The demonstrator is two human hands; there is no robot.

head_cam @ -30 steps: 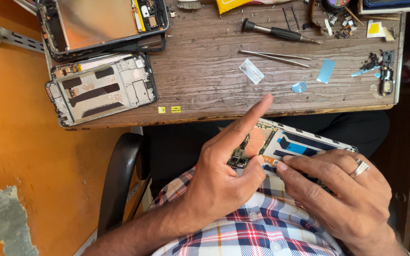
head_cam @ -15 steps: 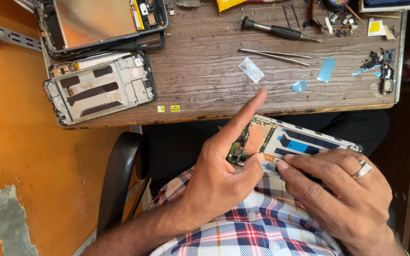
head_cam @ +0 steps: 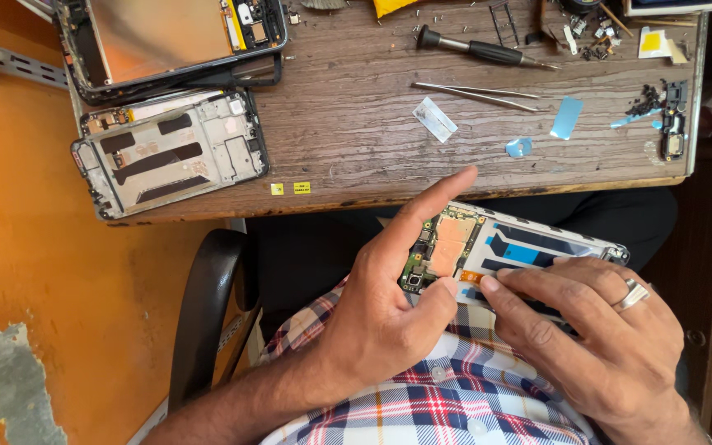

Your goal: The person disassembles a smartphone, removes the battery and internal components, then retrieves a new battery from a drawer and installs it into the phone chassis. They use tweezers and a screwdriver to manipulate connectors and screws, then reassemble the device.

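left hand [head_cam: 381, 317] and right hand [head_cam: 595, 346] both pinch-grip the opened phone [head_cam: 512, 251] over the lap at 6 o'clock, left index raised. worktop [head_cam: 356, 132] at 12: tweezers [head_cam: 475, 95], screwdriver [head_cam: 484, 51], phone frame [head_cam: 170, 152] at 10.

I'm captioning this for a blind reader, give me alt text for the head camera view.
Two hands, the left hand and the right hand, hold an opened phone over a lap, thumbs meeting at its edge. Beyond, a wooden table carries a screwdriver, tweezers and phone frames.
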